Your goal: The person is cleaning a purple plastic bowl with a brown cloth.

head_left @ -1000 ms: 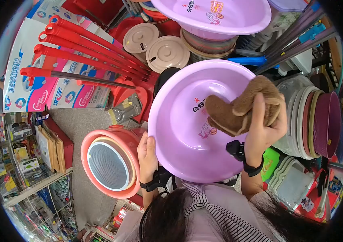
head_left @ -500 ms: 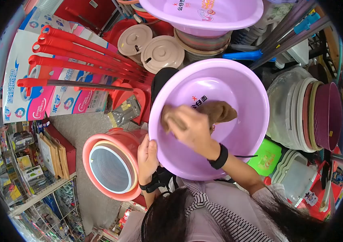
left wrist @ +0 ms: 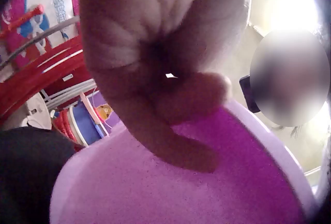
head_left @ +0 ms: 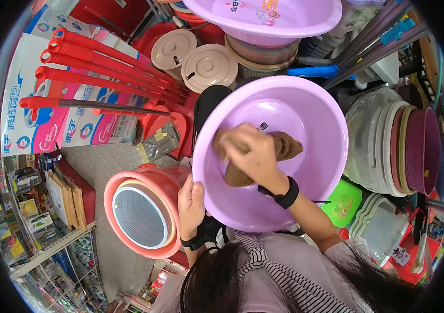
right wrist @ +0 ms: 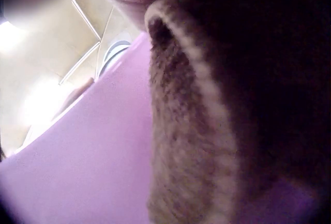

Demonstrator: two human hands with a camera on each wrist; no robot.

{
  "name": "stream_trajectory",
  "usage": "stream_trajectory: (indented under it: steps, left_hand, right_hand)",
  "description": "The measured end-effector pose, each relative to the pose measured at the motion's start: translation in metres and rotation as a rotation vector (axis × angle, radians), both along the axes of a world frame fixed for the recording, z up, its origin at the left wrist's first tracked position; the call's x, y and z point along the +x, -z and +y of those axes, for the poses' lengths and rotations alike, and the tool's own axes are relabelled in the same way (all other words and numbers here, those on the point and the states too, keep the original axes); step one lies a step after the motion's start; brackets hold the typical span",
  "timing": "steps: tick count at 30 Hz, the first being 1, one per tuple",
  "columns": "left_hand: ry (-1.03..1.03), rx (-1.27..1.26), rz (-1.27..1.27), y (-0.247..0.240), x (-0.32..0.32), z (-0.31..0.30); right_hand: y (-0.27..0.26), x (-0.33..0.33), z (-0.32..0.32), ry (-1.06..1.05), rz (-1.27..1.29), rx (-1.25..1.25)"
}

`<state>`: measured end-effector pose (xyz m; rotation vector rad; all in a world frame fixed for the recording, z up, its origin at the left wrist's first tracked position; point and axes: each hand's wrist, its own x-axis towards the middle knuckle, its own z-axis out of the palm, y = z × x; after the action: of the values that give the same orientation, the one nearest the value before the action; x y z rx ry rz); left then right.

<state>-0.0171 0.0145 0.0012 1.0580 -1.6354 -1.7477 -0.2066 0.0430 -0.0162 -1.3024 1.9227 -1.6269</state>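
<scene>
A round purple basin (head_left: pixel 313 151) is tilted toward the head camera in front of the person. The left hand (head_left: pixel 191 207) grips its left rim, the thumb lying over the edge; the left wrist view shows that hand (left wrist: pixel 165 74) close against the purple wall. Inside the basin the right hand (head_left: pixel 253 159) holds a bunched brown plush cloth (head_left: pixel 286 146) to the left inner wall. Blur covers those fingers in the head view. From the right wrist, the cloth's stitched pale edge (right wrist: pixel 212 105) appears close up beside the basin wall (right wrist: pixel 98 146).
Orange basins with a white strainer (head_left: pixel 144 216) stand at the left. Red-handled poles (head_left: pixel 112 78) lean over printed cartons (head_left: pixel 39 122). Another purple basin (head_left: pixel 305 21) sits on a stack behind. Nested tubs (head_left: pixel 384 151) and a green plastic item (head_left: pixel 343 203) lie at the right.
The right hand has brought the brown cloth from above the basin's right side down and left to the inner wall, where it is blurred. The left hand keeps its place on the rim.
</scene>
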Motion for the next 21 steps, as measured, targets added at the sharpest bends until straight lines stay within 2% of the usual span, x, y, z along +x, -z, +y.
stream_trajectory:
  steps: [1, 4, 5, 6, 9, 12, 14, 15, 16, 18, 19, 21]
  left_hand:
    - [0.0, -0.002, -0.005, 0.0, 0.001, 0.0]
    - [0.008, -0.046, 0.002, 0.001, 0.001, -0.001]
    - [0.006, -0.022, 0.002, 0.001, 0.002, -0.002]
    - [0.006, 0.002, 0.001, 0.002, 0.003, -0.003]
    - [-0.002, 0.044, -0.002, 0.004, 0.005, 0.0]
    - [-0.006, 0.102, -0.024, -0.002, 0.009, 0.007]
    - [0.005, 0.065, -0.026, 0.001, 0.012, 0.007]
    - [0.016, 0.097, -0.011, 0.001, 0.011, 0.007]
    - [0.029, 0.13, 0.005, 0.001, 0.009, 0.008]
    - [0.031, 0.057, 0.008, 0.0, 0.004, 0.001]
    - [0.037, -0.022, 0.007, -0.001, 0.003, -0.002]
    - [0.037, 0.005, 0.011, 0.001, 0.004, -0.003]
  right_hand:
    - [-0.002, -0.003, -0.003, 0.121, -0.081, -0.005]
    - [-0.003, 0.001, 0.002, 0.055, 0.063, -0.012]
    - [-0.001, 0.005, 0.007, -0.132, 0.151, -0.009]
    - [-0.001, 0.009, 0.012, -0.296, 0.132, 0.097]
    - [0.001, 0.001, 0.012, -0.378, 0.084, 0.118]
    - [0.015, -0.017, -0.002, 0.213, -0.106, 0.032]
    - [0.012, -0.031, -0.003, 0.427, -0.082, 0.069]
    - [0.014, -0.026, -0.001, 0.38, -0.081, 0.127]
    - [0.013, -0.016, 0.001, 0.229, -0.003, 0.025]
    - [0.005, 0.009, 0.009, -0.15, 0.158, 0.072]
    - [0.003, 0.011, 0.014, -0.144, 0.16, 0.075]
    - [0.002, 0.013, 0.018, -0.422, 0.129, 0.218]
